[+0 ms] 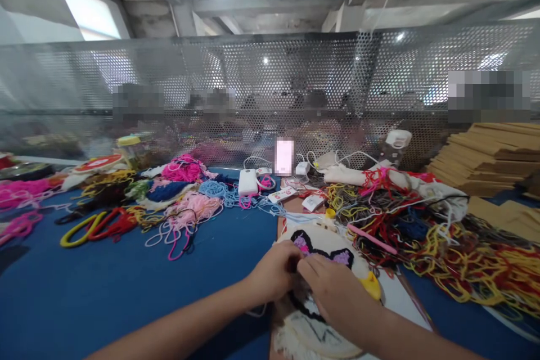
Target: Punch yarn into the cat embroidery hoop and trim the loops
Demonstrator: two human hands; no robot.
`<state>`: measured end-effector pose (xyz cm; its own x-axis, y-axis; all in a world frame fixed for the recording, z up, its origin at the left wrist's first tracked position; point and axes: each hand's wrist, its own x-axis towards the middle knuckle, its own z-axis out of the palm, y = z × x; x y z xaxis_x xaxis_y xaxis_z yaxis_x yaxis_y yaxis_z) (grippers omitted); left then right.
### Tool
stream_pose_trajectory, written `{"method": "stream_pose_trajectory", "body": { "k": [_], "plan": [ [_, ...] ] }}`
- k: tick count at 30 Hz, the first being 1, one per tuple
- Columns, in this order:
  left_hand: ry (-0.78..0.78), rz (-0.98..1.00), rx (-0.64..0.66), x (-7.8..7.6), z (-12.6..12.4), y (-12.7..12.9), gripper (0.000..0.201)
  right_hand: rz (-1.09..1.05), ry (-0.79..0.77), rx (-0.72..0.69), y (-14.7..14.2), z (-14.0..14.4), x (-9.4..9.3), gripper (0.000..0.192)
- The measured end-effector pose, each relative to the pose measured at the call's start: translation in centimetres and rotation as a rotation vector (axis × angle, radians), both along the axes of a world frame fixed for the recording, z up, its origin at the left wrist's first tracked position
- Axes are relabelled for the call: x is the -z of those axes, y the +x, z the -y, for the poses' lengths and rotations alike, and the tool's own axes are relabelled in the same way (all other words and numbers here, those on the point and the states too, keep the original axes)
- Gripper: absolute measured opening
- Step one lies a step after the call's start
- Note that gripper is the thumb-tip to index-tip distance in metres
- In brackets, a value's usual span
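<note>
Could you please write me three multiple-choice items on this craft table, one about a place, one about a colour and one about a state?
1. Where do both hands rest?
A. on the round hoop
B. on the cardboard stack
C. on the pink yarn

2. What colour is the table cover?
A. green
B. blue
C. white

3. How do the hands stand to each other?
A. far apart
B. one raised in the air
C. close together, fingertips meeting

Key: 1 A, the left hand and right hand lie on the hoop. 2 B, the table shows blue between the yarn. 3 C, their fingertips meet over the hoop's dark stitched patch.
</note>
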<state>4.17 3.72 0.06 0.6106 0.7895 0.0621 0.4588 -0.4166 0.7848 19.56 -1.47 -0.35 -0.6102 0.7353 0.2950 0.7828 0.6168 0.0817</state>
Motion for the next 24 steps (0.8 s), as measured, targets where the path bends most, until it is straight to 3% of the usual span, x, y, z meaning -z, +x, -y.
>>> {"method": "stream_pose_trajectory", "body": {
  "k": [9,15,19,24],
  "plan": [
    [-0.058,-0.067,0.118,-0.4,-1.1,-0.6,0.016,-0.054,-0.114,0.008,0.4,-0.6,-0.1,0.029],
    [-0.090,-0.102,0.094,-0.4,-1.5,-0.5,0.019,-0.181,-0.333,0.075,0.8,-1.1,-1.3,0.034],
    [-0.016,-0.136,0.050,0.1,-1.3,-0.2,0.016,-0.200,-0.399,0.100,0.8,-1.2,-1.6,0.031],
    [0.066,-0.153,0.032,0.7,-1.2,-0.1,0.017,-0.198,-0.369,0.093,0.8,-1.2,-1.6,0.023]
  ]
}}
